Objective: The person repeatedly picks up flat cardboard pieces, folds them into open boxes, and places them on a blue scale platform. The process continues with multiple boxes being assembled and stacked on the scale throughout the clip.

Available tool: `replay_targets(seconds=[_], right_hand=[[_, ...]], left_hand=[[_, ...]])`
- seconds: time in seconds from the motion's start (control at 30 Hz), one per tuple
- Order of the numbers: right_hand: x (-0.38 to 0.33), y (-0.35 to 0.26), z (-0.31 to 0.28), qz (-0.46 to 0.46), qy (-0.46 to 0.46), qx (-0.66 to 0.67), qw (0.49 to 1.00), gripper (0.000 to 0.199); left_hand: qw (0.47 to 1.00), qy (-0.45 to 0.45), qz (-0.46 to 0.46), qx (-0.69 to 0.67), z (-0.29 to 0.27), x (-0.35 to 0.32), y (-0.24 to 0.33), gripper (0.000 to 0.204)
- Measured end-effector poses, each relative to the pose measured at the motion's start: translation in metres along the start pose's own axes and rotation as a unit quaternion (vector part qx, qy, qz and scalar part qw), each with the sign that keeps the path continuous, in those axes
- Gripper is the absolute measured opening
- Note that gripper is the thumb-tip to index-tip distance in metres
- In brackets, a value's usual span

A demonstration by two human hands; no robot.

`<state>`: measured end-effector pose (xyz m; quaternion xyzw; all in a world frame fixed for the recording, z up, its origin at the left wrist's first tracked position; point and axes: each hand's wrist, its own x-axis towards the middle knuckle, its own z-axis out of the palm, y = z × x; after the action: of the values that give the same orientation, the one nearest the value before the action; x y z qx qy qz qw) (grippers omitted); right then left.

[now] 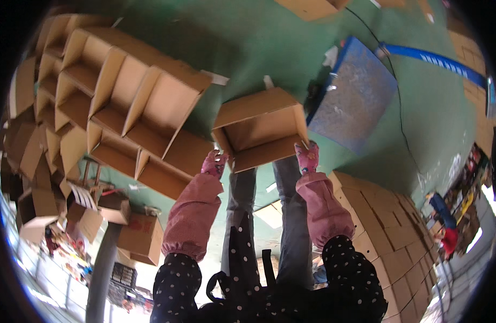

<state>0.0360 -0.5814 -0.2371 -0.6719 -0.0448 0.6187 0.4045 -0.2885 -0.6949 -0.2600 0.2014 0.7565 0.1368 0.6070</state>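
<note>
An open cardboard box (266,107) sits in front of my legs, tilted so its hollow inside faces me. My right hand (307,157), in a pink patterned glove, grips the box at its near right corner. At the near left corner, my left hand (214,163), gloved the same way, has its fingers curled against the side. Parts of the fingers on both hands are hidden by the box edges. Pink sleeve covers reach from the gloves over both forearms.
Rows of stacked open cardboard boxes (161,107) stand at left. A blue-framed platform scale (361,94) with a blue post (434,59) lies beyond the right hand, a black cable (400,107) beside it. Stacked closed cartons (388,231) rise at near right. A person (444,223) is at far right.
</note>
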Motion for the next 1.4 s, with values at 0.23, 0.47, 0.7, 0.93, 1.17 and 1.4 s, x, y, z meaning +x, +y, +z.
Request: replay_targets(seconds=[0.23, 0.47, 0.7, 0.93, 1.17, 1.4], right_hand=[[0.017, -0.042, 0.062, -0.35, -0.035, -0.84, 0.413, 0.033], [-0.043, -0.131, 0.053, -0.197, -0.146, -0.787, 0.565, 0.027], [-0.089, -0.239, -0.043, -0.166, 0.005, -0.519, 0.838, 0.031], [0.008, -0.292, -0.101, -0.147, 0.166, -0.79, 0.572, 0.048], [0.077, -0.269, -0.125, -0.165, 0.107, -0.59, 0.783, 0.036], [0.01, -0.158, -0.123, -0.14, -0.132, 0.253, 0.948, 0.013]], left_hand=[[0.965, 0.012, 0.055, 0.257, -0.045, -0.006, 0.039, 0.026], [0.872, 0.08, 0.073, 0.477, -0.086, -0.088, 0.197, 0.032], [0.86, -0.097, 0.239, 0.44, 0.001, -0.111, 0.334, 0.033], [0.849, 0.014, 0.348, 0.396, 0.165, -0.026, 0.355, 0.026], [0.806, -0.025, 0.52, 0.281, 0.188, 0.046, 0.347, 0.017], [0.963, -0.187, 0.196, 0.011, 0.124, 0.026, 0.274, 0.02]])
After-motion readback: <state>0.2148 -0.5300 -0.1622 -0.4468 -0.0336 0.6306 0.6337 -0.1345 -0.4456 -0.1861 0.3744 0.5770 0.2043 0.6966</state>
